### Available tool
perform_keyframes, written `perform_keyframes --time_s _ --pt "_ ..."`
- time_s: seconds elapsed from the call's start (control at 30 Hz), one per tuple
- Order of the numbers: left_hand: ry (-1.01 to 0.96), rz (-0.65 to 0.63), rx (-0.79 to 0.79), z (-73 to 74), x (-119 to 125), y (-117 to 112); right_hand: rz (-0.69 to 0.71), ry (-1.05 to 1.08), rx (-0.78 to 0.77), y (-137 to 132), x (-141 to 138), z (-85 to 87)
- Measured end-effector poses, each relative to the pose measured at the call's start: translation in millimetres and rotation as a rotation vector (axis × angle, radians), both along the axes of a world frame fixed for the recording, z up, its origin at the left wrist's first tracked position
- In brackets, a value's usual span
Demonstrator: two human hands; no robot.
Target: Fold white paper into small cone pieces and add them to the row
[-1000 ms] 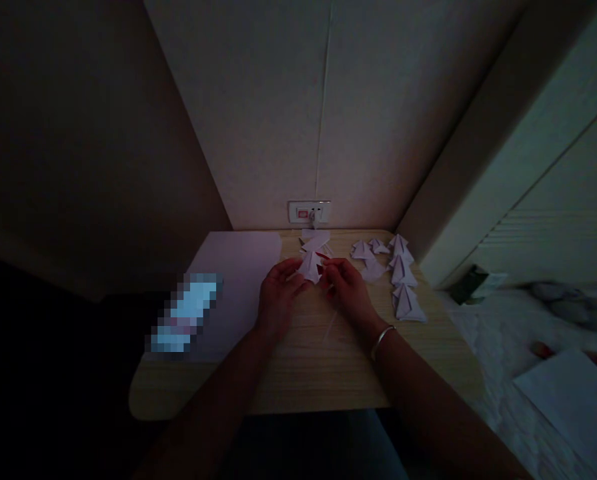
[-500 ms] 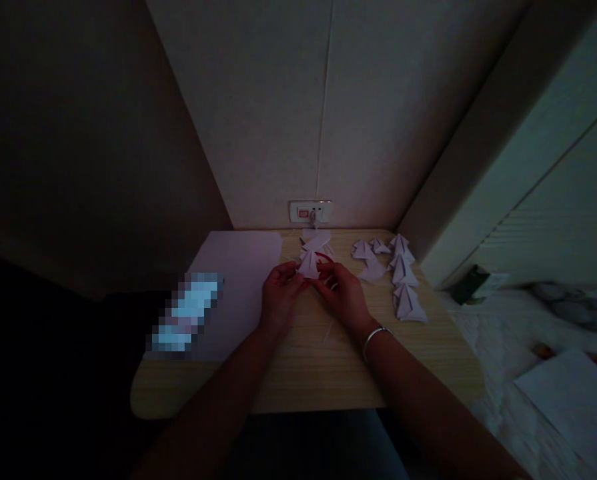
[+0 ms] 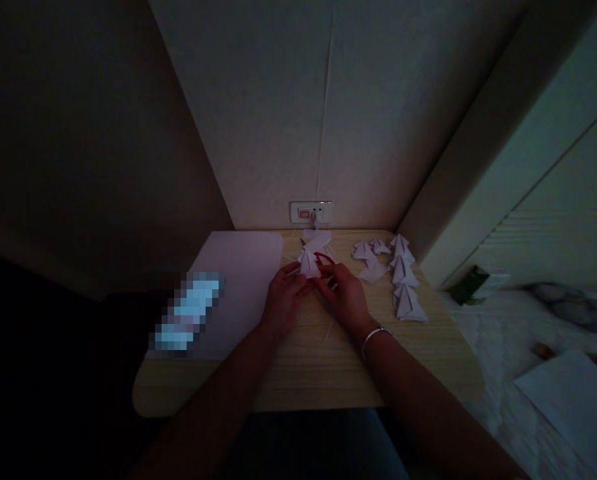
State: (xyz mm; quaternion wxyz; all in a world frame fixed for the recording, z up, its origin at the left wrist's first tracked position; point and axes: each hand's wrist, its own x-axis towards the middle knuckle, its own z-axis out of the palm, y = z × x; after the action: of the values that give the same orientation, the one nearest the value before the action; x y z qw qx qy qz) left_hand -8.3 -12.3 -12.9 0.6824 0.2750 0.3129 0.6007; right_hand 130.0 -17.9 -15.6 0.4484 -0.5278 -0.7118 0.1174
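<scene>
A small white folded paper piece (image 3: 309, 262), pleated like a little tree, is held between my two hands over the middle of the table. My left hand (image 3: 284, 293) pinches its lower left edge, and my right hand (image 3: 345, 292), with a silver bangle at the wrist, grips the lower right edge. Just behind the right fingers shows a red curved thing (image 3: 324, 258), perhaps a scissors handle; most of it is hidden. White paper scraps (image 3: 317, 238) lie behind the folded piece.
Several folded paper pieces (image 3: 403, 272) stand in a column at the table's right, with smaller ones (image 3: 363, 250) beside them. On the left, a lit, pixelated phone-like object (image 3: 191, 312) rests on white paper sheets (image 3: 243, 267). A wall socket (image 3: 311, 213) sits above the table's (image 3: 318, 387) back edge.
Almost nothing differs. Both hands keep hold of the folded paper, with only a slight shift of the left hand and of the view.
</scene>
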Motion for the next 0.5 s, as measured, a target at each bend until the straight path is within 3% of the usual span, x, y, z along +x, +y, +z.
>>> perform_keyframes --time_s 0.3,0.5 --pt "-0.172 -0.164 -0.185 12.9 -4.7 0.7 -0.013 -0.076 -0.055 -0.9 -0.3 3.9" --pt "-0.235 -0.167 -0.183 16.9 -7.7 0.3 -0.035 -0.064 -0.049 -0.4 -0.9 2.3"
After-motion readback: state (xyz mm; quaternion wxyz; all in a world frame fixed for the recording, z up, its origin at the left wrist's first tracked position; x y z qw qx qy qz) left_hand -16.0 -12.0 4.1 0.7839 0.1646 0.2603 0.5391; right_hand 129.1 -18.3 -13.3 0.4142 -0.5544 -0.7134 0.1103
